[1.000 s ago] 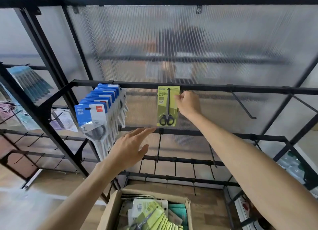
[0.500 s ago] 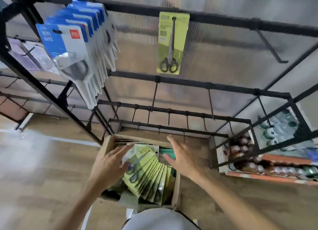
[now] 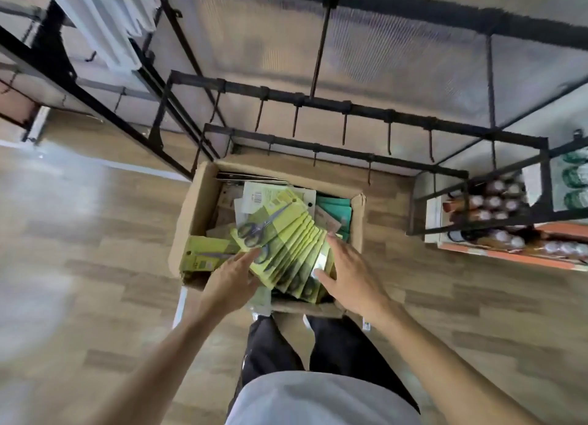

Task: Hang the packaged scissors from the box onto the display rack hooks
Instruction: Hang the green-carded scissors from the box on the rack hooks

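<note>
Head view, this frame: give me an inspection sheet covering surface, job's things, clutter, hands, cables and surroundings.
Surface: wood-pattern floor; cardboard box stands on it, open.
Job's things: fanned green scissor packs in the box; one more green pack lies at its left side; rack hooks above the box are bare.
Clutter: teal packets and white cards also in the box.
Hands: left hand and right hand both open, fingers on the fan's edges.
Cables: nothing seen.
Surroundings: black display rack, translucent back panel, bottles on a shelf at right.
</note>
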